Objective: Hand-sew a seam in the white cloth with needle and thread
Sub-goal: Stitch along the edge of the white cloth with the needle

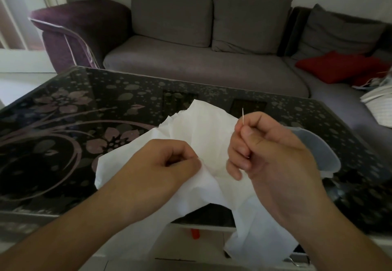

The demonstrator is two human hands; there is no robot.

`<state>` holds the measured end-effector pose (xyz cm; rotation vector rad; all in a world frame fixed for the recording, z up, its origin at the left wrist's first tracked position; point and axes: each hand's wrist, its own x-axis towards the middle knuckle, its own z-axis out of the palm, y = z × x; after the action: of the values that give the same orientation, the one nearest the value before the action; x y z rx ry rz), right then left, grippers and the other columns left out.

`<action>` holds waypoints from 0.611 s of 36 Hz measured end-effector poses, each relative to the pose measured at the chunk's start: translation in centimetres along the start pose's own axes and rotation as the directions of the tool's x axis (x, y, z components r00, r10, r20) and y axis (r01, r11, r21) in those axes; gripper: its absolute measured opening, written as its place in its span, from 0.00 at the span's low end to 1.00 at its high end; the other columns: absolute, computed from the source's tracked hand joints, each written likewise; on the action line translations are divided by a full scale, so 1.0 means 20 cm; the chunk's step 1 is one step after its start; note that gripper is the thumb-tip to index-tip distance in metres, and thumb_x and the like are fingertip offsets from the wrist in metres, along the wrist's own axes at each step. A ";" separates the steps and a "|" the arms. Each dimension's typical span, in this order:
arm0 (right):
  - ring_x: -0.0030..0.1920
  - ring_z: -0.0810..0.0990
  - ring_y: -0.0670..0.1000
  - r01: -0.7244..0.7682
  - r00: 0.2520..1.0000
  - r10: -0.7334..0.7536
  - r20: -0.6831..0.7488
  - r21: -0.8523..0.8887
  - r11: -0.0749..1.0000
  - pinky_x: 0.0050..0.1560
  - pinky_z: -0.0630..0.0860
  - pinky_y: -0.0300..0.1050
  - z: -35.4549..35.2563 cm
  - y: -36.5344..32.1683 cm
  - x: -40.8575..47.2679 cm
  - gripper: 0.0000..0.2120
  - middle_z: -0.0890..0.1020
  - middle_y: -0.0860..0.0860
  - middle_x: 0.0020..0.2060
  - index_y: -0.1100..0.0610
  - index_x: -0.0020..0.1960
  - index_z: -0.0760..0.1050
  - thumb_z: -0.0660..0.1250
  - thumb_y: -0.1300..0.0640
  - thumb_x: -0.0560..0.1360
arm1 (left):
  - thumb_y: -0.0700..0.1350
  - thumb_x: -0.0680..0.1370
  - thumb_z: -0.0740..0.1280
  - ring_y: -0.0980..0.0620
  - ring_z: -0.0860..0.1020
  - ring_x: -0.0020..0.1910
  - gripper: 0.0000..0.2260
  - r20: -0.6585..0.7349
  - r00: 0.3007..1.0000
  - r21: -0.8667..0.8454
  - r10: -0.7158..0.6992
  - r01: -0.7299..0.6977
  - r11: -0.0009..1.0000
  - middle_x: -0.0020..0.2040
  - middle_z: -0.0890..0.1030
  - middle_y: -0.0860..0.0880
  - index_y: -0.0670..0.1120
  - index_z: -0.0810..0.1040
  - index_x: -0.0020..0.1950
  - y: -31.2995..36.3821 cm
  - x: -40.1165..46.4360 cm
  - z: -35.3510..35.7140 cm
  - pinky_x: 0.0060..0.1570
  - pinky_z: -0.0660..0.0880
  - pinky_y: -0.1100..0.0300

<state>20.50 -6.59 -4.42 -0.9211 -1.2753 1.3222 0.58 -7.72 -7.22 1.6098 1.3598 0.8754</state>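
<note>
A crumpled white cloth (pixel 203 130) lies on the near part of the dark floral table (pixel 63 122) and hangs over its front edge. My left hand (pixel 167 164) pinches a fold of the cloth between thumb and fingers. My right hand (pixel 273 149) is just to the right of that fold, above the cloth. Its thumb and forefinger pinch a thin needle (pixel 243 116) that points up and away from me. The thread is too fine to make out.
A pale grey, curved plastic piece (pixel 318 143) lies on the table behind my right hand. A grey sofa (pixel 191 58) stands beyond the table, with a red cushion (pixel 337 67) at the right. A small orange object (pixel 195 233) shows below the table's front edge.
</note>
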 end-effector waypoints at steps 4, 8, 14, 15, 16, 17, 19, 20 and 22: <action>0.30 0.68 0.48 -0.012 1.000 0.010 -0.006 -0.362 0.932 0.29 0.67 0.39 -0.01 0.00 0.00 0.12 0.72 0.50 0.30 0.55 0.47 0.76 0.58 0.63 0.84 | 0.51 0.81 0.68 0.61 0.82 0.46 0.09 -0.005 1.000 0.024 0.010 -0.010 1.000 0.44 0.86 0.58 0.53 0.85 0.44 -0.01 -0.01 -0.01 0.47 0.73 0.66; 0.32 0.73 0.42 0.109 0.993 -0.042 0.110 -0.720 0.686 0.35 0.72 0.31 0.00 -0.01 -0.03 0.05 0.74 0.43 0.30 0.46 0.48 0.75 0.66 0.55 0.81 | 0.51 0.80 0.68 0.62 0.82 0.48 0.08 -0.006 1.000 0.030 0.025 -0.025 0.999 0.46 0.86 0.59 0.54 0.86 0.45 -0.01 -0.02 0.00 0.49 0.75 0.64; 0.41 0.72 0.26 0.153 0.985 0.008 0.170 -0.901 0.405 0.42 0.66 0.29 0.00 0.02 -0.04 0.05 0.71 0.21 0.33 0.39 0.45 0.76 0.71 0.46 0.78 | 0.51 0.80 0.68 0.59 0.83 0.48 0.08 -0.020 0.998 0.050 0.068 -0.067 0.997 0.44 0.86 0.59 0.55 0.86 0.44 -0.02 -0.02 0.01 0.49 0.76 0.63; 0.41 0.72 0.25 0.159 0.985 0.005 0.174 -0.907 0.389 0.43 0.67 0.30 0.00 0.02 -0.04 0.05 0.71 0.21 0.32 0.40 0.44 0.77 0.71 0.46 0.78 | 0.51 0.80 0.68 0.59 0.83 0.48 0.08 -0.026 0.997 0.058 0.072 -0.070 0.996 0.44 0.86 0.59 0.55 0.86 0.44 -0.03 -0.02 0.01 0.49 0.76 0.63; 0.42 0.72 0.26 0.170 0.983 -0.006 0.181 -0.911 0.376 0.43 0.66 0.30 0.00 0.02 -0.03 0.06 0.71 0.21 0.32 0.40 0.43 0.78 0.71 0.47 0.78 | 0.51 0.79 0.68 0.59 0.83 0.48 0.07 -0.032 0.997 0.065 0.075 -0.073 0.995 0.45 0.86 0.60 0.55 0.86 0.44 -0.03 -0.02 0.00 0.49 0.76 0.63; 0.42 0.73 0.27 0.181 0.982 -0.022 0.186 -0.911 0.371 0.41 0.65 0.28 0.00 0.02 -0.03 0.07 0.72 0.21 0.32 0.41 0.42 0.78 0.71 0.48 0.78 | 0.52 0.79 0.68 0.60 0.83 0.47 0.07 -0.038 0.996 0.072 0.079 -0.076 0.994 0.44 0.85 0.60 0.55 0.85 0.44 -0.03 -0.02 0.00 0.48 0.75 0.65; 0.41 0.74 0.29 0.185 0.983 -0.059 0.176 -0.903 0.388 0.36 0.65 0.27 -0.01 0.02 -0.03 0.08 0.73 0.24 0.31 0.42 0.40 0.78 0.71 0.49 0.78 | 0.52 0.80 0.69 0.61 0.82 0.44 0.06 -0.045 0.994 0.080 0.100 -0.097 0.992 0.41 0.84 0.59 0.57 0.85 0.46 -0.03 -0.02 0.00 0.43 0.72 0.71; 0.41 0.75 0.29 0.181 0.983 -0.076 0.164 -0.895 0.407 0.34 0.67 0.27 -0.01 0.02 -0.03 0.09 0.73 0.25 0.31 0.42 0.40 0.77 0.71 0.49 0.78 | 0.52 0.80 0.69 0.61 0.81 0.40 0.04 -0.046 0.992 0.084 0.117 -0.113 0.990 0.38 0.83 0.58 0.58 0.84 0.48 -0.03 -0.02 0.01 0.39 0.72 0.72; 0.39 0.76 0.33 0.179 0.983 -0.114 0.143 -0.881 0.438 0.37 0.70 0.25 -0.02 0.03 -0.03 0.09 0.75 0.29 0.30 0.43 0.40 0.78 0.72 0.50 0.78 | 0.53 0.80 0.69 0.61 0.78 0.36 0.04 -0.035 0.989 0.096 0.143 -0.139 0.986 0.34 0.81 0.57 0.62 0.82 0.53 -0.02 -0.02 0.01 0.35 0.71 0.73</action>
<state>20.80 -6.98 -5.08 -1.4356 -2.1237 0.4216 0.51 -8.15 -7.70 1.7863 1.3462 0.9455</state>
